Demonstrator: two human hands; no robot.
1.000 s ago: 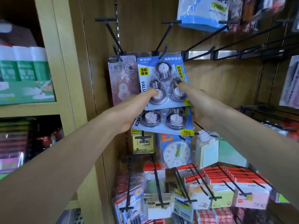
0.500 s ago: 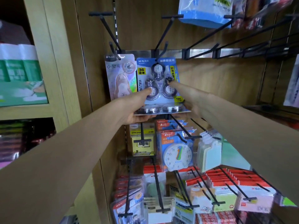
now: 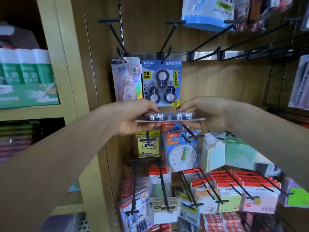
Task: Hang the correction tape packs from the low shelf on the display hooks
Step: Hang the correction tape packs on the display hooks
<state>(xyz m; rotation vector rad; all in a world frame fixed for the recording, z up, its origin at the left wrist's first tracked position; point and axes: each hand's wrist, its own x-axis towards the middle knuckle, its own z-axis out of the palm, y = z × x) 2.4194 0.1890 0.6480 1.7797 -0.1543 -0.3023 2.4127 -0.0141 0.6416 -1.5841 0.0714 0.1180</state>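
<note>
Your left hand (image 3: 133,118) and right hand (image 3: 203,113) grip the correction tape pack (image 3: 169,117) flat, ready to tilt onto the display hook (image 3: 164,52).

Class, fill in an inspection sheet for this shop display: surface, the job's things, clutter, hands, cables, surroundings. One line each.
Surface: wooden back panel with black display hooks.
Job's things: one blue correction tape pack hangs on a hook; a second pack is held flat, edge-on, below it.
Clutter: pink tape pack, toy clock pack, yellow sticky notes, red-topped packs on lower hooks.
Hands: left hand and right hand each grip an end of the flat pack.
Cables: nothing seen.
Surroundings: side shelf with green boxes.
</note>
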